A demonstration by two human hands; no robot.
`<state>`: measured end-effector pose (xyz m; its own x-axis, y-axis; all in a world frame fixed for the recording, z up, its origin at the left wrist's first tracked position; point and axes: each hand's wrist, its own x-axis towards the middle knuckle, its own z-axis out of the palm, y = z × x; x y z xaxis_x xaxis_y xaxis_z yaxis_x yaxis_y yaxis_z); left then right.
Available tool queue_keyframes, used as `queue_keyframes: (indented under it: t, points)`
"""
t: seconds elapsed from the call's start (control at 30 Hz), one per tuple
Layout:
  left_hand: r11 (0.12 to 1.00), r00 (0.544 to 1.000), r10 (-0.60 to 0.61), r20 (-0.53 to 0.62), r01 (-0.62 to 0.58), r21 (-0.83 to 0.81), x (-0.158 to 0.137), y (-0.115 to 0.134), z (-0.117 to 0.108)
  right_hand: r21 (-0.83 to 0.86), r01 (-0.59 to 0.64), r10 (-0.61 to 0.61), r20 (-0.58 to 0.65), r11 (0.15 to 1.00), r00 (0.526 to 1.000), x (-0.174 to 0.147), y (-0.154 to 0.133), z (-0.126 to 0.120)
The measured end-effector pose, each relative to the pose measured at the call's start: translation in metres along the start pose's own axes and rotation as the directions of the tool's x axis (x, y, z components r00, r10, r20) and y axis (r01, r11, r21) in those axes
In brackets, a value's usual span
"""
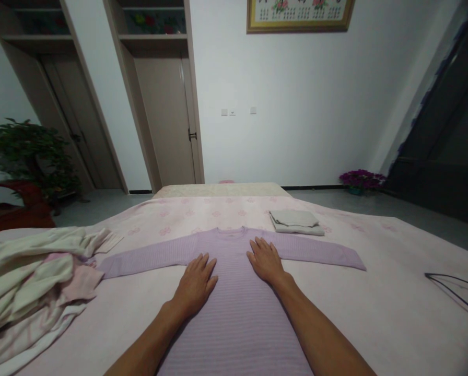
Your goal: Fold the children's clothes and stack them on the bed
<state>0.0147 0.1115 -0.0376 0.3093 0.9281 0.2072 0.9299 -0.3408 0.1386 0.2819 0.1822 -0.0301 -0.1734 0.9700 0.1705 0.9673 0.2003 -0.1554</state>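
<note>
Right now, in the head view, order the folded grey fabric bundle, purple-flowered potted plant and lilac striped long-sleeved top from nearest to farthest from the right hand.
1. Lilac striped long-sleeved top: under the right hand.
2. Folded grey fabric bundle: beyond the hand, slightly right.
3. Purple-flowered potted plant: farther right, near the wall.

Lilac shirt — lower end cut off, framed picture cropped above, possibly a black hanger — cropped at right

The shirt lies on the sheet, clothes pile at left, folded cloth behind to the right.
</note>
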Motion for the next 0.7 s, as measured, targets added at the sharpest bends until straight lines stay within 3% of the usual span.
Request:
queue_keyframes:
  t: [0.7]
  points:
    - [1.000, 1.000, 0.002, -0.005, -0.001, 0.028, -0.0016, 0.0031, -0.0048, -0.005, 0.016, -0.016, 0.014, 1.000, 1.000, 0.0030, 0.0033, 0.0041]
